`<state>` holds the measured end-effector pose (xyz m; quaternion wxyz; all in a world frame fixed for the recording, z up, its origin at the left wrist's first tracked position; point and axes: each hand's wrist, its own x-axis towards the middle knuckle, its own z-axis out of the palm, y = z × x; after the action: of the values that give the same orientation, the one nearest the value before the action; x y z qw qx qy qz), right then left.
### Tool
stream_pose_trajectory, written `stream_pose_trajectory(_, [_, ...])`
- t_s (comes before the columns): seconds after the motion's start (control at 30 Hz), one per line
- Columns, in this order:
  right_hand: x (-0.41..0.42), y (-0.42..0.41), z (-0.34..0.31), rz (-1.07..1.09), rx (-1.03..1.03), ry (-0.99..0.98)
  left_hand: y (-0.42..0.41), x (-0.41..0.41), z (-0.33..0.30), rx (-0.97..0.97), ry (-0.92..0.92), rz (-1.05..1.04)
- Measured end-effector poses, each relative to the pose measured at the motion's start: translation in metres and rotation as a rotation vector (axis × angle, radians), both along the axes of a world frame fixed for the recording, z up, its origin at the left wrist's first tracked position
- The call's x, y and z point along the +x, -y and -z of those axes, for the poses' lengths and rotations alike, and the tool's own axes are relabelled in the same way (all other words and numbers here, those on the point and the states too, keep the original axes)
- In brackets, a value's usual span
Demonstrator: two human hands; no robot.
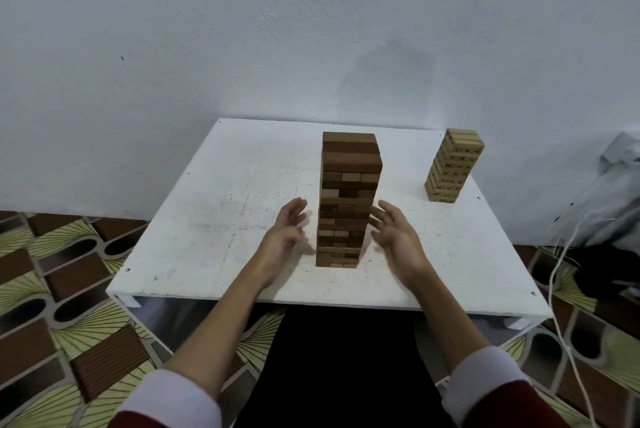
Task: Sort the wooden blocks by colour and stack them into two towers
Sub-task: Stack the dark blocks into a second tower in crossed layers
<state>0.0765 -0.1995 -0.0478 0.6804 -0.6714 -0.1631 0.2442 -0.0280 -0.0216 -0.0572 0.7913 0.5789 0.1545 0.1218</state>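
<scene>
A tall tower of dark brown wooden blocks (pixel 348 195) stands upright in the middle of the white table (pixel 207 219). A shorter tower of pale blocks (pixel 452 168) with dark markings stands at the table's back right. My left hand (pixel 285 233) hovers just left of the dark tower's lower half, fingers straight and slightly blurred, holding nothing. My right hand (pixel 396 233) is held just right of the same tower, fingers spread, palm facing the blocks. Neither hand plainly touches the tower.
A pale wall rises close behind the table. Patterned brown and yellow floor covering (pixel 52 289) surrounds it. White cables (pixel 561 289) hang off the table's right side, beside grey cloth (pixel 616 185) and a dark object on the floor.
</scene>
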Motion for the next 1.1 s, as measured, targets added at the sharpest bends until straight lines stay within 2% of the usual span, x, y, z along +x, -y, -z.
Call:
stream_pose_trajectory(0.1, [0.005, 0.006, 0.0, -0.115, -0.211, 0.105, -0.01, -0.001, 0.002, 0.37, -0.121, 0.192])
stream_pose_trajectory(0.17, [0.004, 0.006, 0.003, -0.279, -0.312, 0.151, -0.008, 0.003, 0.004, 0.602, -0.192, 0.314])
stream_pose_trajectory(0.27, [0.002, 0.0, 0.008, -0.36, -0.439, 0.254, -0.002, 0.011, 0.009, 0.722, -0.21, 0.346])
stream_pose_trajectory(0.4, [0.004, -0.008, 0.02, -0.32, -0.53, 0.362, -0.002, 0.018, 0.015, 0.758, -0.172, 0.297])
stream_pose_trajectory(0.6, [0.012, -0.015, 0.025, -0.279, -0.507, 0.395, 0.0, 0.021, 0.016, 0.658, -0.043, 0.298])
stream_pose_trajectory(0.83, [0.013, -0.018, 0.03, -0.281, -0.427, 0.405, -0.002, 0.022, 0.025, 0.555, -0.054, 0.27])
stream_pose_trajectory(1.1, [0.016, -0.019, 0.03, -0.29, -0.433, 0.396, -0.003, 0.024, 0.029, 0.539, -0.05, 0.252])
